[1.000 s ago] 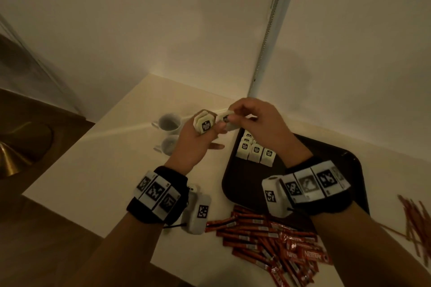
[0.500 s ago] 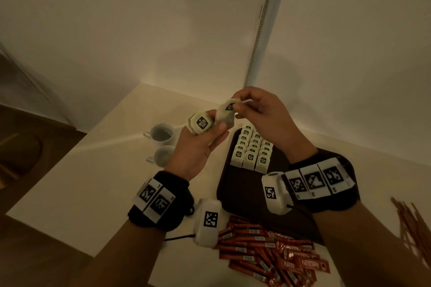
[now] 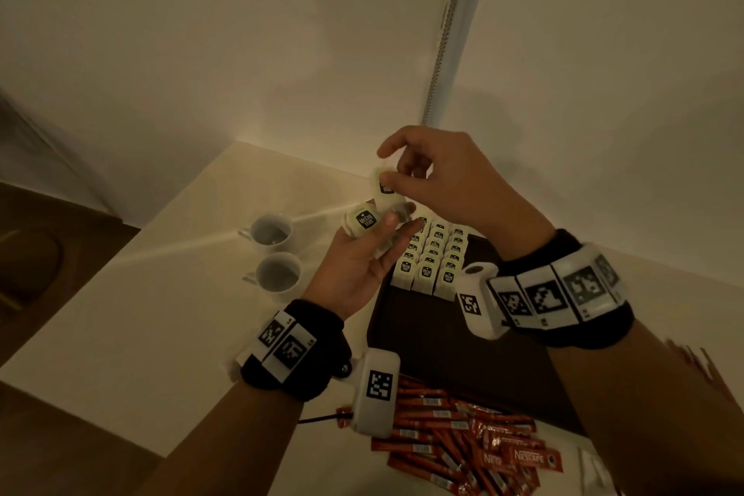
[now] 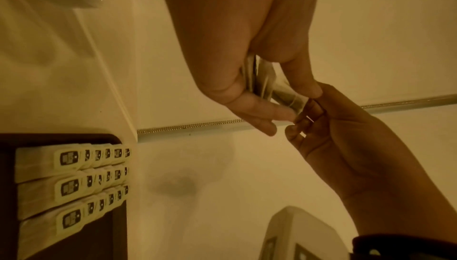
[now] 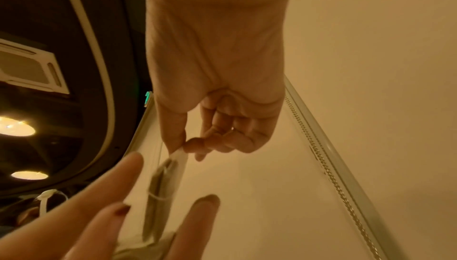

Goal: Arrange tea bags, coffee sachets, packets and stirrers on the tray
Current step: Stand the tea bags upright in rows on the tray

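1. We have the dark tray point(image 3: 422, 338) on the pale table point(image 3: 161, 294), with three neat rows of tea bags point(image 3: 432, 254) standing at its far left corner. Any clumsy descent onto that block could topple a row like dominoes, since the bags lean on one another.

2. Our pile of Nescafé sachets point(image 3: 463, 439) lies off the tray by its near edge, just below our left wrist camera. A dropped forearm could scatter them or sweep some off the table. The stirrers point(image 3: 692, 362) lie off the tray too, at the right and mostly hidden.

3. Two white cups point(image 3: 273, 254) stand just left of our hands; a wide swing of the left elbow could knock one.

4. Our left hand point(image 3: 362, 254) cradles a small stack of tea bags point(image 4: 262, 80), thumb pressed on the top one and fingers curled loosely beneath. If the thumb eases, we judge the stack could fan out and spill.

5. Our right hand point(image 3: 443, 181) pinches a single tea bag point(image 3: 384, 185) between thumb and forefinger, lifted just above the stack, other fingers curled clear. The hold is at the envelope's edge, so it may slip or twist. A second bag could cling and drag along.
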